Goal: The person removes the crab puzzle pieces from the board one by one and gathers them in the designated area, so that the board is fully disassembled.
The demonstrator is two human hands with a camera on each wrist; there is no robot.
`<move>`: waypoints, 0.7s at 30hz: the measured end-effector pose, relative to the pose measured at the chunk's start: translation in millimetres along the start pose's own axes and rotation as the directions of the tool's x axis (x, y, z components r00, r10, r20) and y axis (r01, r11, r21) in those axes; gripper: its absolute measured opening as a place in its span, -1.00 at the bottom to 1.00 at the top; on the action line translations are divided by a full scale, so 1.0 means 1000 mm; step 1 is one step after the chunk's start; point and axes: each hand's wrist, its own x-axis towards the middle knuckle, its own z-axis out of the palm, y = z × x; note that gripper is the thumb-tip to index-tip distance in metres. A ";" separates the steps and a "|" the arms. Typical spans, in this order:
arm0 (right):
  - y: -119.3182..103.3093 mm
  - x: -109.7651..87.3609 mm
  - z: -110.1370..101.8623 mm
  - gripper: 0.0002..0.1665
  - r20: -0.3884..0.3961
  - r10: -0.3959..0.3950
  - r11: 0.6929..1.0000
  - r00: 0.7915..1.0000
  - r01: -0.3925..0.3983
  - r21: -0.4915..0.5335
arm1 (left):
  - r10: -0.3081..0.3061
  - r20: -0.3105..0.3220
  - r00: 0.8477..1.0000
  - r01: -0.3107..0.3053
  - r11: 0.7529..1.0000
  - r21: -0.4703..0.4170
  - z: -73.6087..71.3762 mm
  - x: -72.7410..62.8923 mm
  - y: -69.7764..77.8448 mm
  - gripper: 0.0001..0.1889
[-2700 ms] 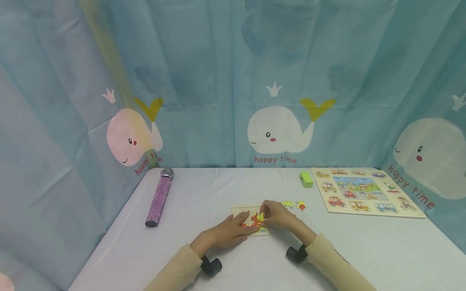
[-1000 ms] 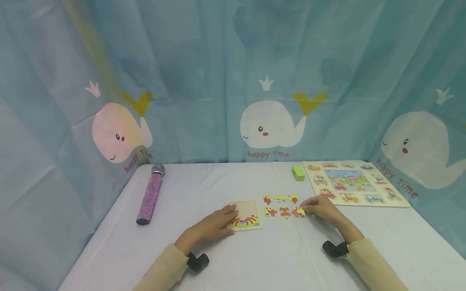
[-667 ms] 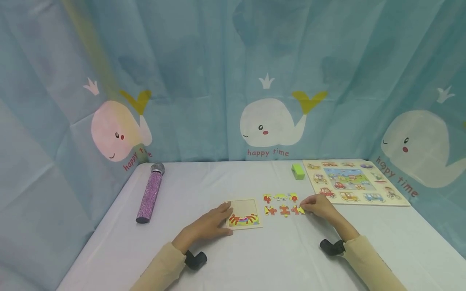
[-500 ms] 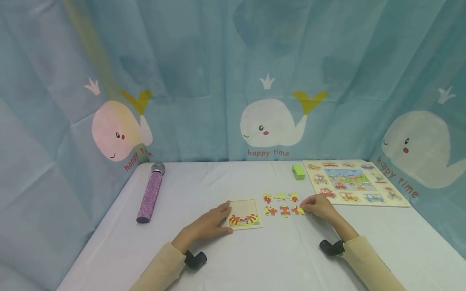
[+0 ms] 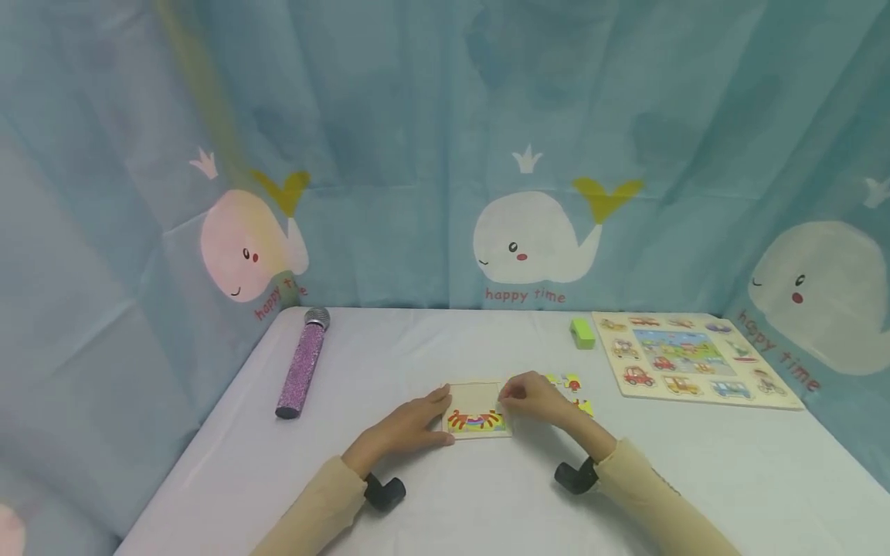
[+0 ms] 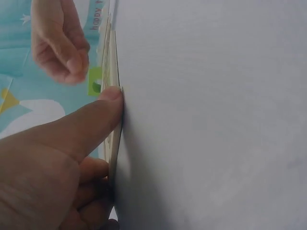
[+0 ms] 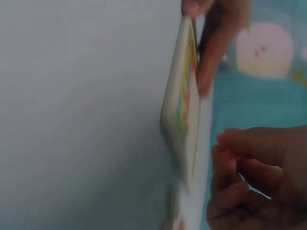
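A small square wooden puzzle board (image 5: pixel 474 392) lies on the white table, with red, yellow and rainbow-patterned pieces (image 5: pixel 477 421) along its near side. My left hand (image 5: pixel 410 425) holds the board at its left side; in the left wrist view the thumb (image 6: pixel 111 96) presses the near edge. Beside the board's right edge is my right hand (image 5: pixel 538 398), fingers loosely curved and thumb meeting index finger (image 7: pixel 223 165); no piece shows between them. Loose puzzle pieces (image 5: pixel 573 382) lie to the right, partly hidden behind the right hand.
A purple glittery microphone (image 5: pixel 303 371) lies at the left. Far right is a large vehicle puzzle board (image 5: pixel 626 386), with a green block (image 5: pixel 582 333) beside its corner. A blue curtain (image 5: pixel 389 154) with whales stands behind the table.
My right hand has left the lower right loose piece, which stays on the table, and moved left to the board. The left hand stays at the board. The head view has shifted slightly.
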 end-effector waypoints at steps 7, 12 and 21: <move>-0.024 0.015 0.037 -0.88 0.103 -0.097 0.995 0.990 0.092 0.047 | -0.001 -0.009 1.000 0.001 1.000 -0.018 0.003 0.003 -0.001 -0.20; -0.028 0.018 0.051 -0.84 0.101 -0.164 0.986 0.981 0.164 0.010 | 0.018 -0.023 1.000 -0.018 1.000 -0.009 0.005 0.001 -0.001 -0.21; -0.029 0.018 0.058 -0.85 0.091 -0.177 0.983 0.980 0.180 -0.022 | -0.001 -0.032 0.999 0.002 1.000 0.016 0.004 0.002 0.000 -0.20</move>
